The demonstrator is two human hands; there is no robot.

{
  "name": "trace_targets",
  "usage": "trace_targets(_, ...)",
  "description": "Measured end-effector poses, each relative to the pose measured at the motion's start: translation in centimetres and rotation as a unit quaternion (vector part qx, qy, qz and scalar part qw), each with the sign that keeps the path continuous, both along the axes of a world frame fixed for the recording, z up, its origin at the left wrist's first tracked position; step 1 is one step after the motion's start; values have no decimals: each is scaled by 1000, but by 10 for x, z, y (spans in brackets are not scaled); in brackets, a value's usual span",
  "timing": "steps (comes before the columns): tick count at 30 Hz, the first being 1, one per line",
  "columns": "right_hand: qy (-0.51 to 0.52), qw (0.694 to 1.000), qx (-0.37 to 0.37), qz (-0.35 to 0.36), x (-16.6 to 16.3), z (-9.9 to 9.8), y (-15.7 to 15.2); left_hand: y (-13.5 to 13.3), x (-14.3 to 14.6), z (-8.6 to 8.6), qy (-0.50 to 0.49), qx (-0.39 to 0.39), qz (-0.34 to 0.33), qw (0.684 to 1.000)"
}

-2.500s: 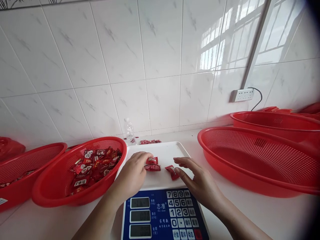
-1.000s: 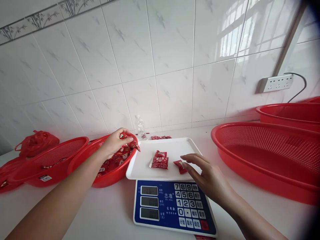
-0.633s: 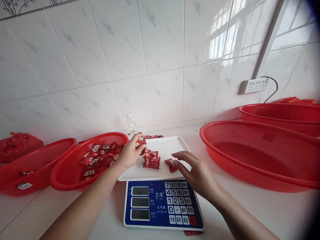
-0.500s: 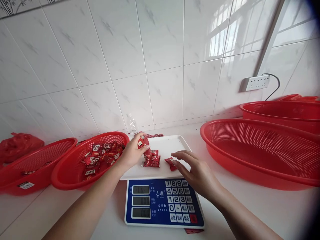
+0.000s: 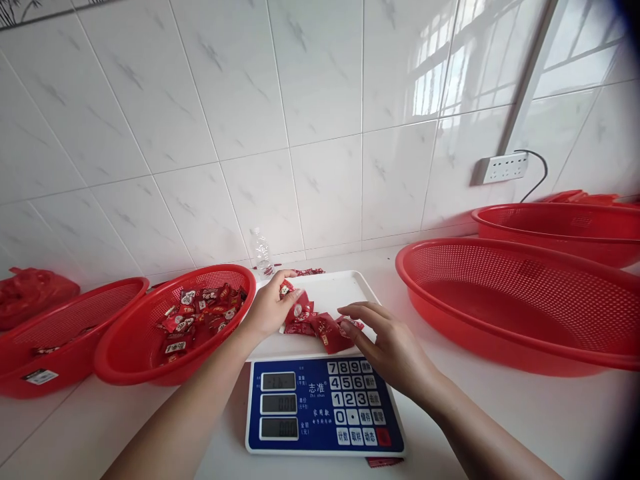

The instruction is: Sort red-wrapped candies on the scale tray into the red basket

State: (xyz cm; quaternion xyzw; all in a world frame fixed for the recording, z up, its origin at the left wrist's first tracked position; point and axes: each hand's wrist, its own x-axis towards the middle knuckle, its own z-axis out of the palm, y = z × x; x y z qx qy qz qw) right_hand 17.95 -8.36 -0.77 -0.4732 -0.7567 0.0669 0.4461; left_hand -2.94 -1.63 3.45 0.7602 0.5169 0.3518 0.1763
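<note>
My left hand (image 5: 273, 303) is over the left part of the white weighing tray (image 5: 345, 287), its fingers closed around small red snack packets (image 5: 297, 303). Below its fingertips, several more red packets (image 5: 329, 331) lie in a loose pile on the tray. At the tray's right side is my right hand (image 5: 393, 337), thumb and fingers curved but apart. One packet (image 5: 353, 324) is between or just behind those fingertips; whether they touch it I cannot tell. The blue keypad panel of the scale (image 5: 325, 407) faces me, with three small displays.
A red basket (image 5: 125, 363) with many wrapped packets stands left of the scale, another red basket (image 5: 30, 367) beyond it. Large red baskets (image 5: 495, 340) are on the right. Behind the tray stands a clear plastic bottle (image 5: 261, 250). A power strip (image 5: 504, 168) is on the tiled wall.
More red packets now lie on the tray between my hands, where a gap was. My left hand has dipped slightly and still holds packets. My right hand has hardly moved.
</note>
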Motion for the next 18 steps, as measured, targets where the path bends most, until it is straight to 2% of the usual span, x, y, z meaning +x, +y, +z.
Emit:
trace_targets(2, -4, 1000, 7, 1, 0, 0, 0, -1, -6, 0, 2, -11, 17, 1000)
trace_targets(4, -15, 1000, 15, 4, -1, -1, 0, -3, -10, 3, -32, 21, 33, 999)
trace_targets(8, -49, 999, 4, 18, -3, -3, -1, -10, -16, 14, -196, 88, 54, 975)
trace_targets(12, -105, 992, -63, 18, -4, -2, 0, -26, -19, 25, -398, 101, 4, 912)
trace_targets(14, -144, 983, -109, 30, -8, 2, 1, -34, -21, 30, -442, 106, -29, 890)
trace_targets(18, -214, 958, -173, 80, -20, 15, 8, -44, -25, 37, -479, 98, -75, 869)
